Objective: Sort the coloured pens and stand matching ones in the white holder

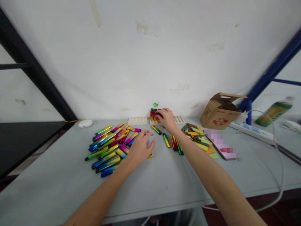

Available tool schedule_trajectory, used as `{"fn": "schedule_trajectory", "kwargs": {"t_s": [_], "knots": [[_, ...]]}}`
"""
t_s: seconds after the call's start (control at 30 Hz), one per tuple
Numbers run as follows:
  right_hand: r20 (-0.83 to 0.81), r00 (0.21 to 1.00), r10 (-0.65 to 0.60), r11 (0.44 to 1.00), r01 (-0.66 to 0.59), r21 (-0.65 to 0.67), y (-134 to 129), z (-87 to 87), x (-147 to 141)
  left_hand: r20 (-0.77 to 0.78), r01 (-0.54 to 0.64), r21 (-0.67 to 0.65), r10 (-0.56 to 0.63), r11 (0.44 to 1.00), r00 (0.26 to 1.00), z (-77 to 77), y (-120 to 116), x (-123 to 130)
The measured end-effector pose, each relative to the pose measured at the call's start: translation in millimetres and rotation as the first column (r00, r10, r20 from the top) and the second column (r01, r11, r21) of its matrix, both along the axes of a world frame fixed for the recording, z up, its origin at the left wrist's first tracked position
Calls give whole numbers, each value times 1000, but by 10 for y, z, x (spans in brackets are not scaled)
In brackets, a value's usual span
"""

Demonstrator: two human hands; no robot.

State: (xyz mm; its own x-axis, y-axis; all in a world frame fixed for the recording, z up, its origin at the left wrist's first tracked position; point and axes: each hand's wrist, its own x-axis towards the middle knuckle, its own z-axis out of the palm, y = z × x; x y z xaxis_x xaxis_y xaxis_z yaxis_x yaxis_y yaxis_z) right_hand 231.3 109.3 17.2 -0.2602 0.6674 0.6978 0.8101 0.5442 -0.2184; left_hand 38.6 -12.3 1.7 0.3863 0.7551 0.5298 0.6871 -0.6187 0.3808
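My right hand [167,118] reaches to the back of the table. Its fingers are closed on a red-and-gold lighter at the right end of a short upright row of lighters [151,115]. These stand in a pale tray with holes [137,121], close to the wall. My left hand [140,147] hovers at the right side of a heap of shiny, colour-graded lighters [110,150], fingers apart and slightly curled, with nothing visible in them. Between the hands lie a few loose ones, such as a green-gold lighter [166,140] and a red lighter [174,143].
Right of my right forearm are yellow, orange and green slips [202,142] and a phone-like pink-screened device [222,145]. Behind stand an opened cardboard box [219,111] and a power strip [254,131] with a white cable. A white case [85,123] lies at the left.
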Motion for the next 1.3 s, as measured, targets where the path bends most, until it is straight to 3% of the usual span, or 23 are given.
{"fn": "schedule_trajectory", "kwargs": {"t_s": [0.37,0.57,0.73,0.97,1.13,1.23,1.3], "knots": [[-73,997,-38,999,36,-33,38,-7,32,16,0,-3,0,1000,1000,30,-4,4],[-3,995,-103,993,103,65,-76,-70,146,17,4,3,-4,1000,1000,26,1,5],[74,990,-119,992,116,44,-173,-98,189,4,18,-9,-18,1000,1000,19,-2,4],[-39,999,-32,999,31,-34,-605,-119,136,-70,-7,-87,1,996,998,22,24,-22],[28,985,172,966,-163,-201,-1056,-141,147,-113,-29,-107,17,994,993,16,75,-75],[-13,970,241,943,-237,-232,-1231,-106,110,-100,-4,-129,-9,992,995,56,119,-167],[-9,931,366,899,-356,-253,-1318,-72,29,-58,0,-162,-10,987,998,100,152,-247]]}}
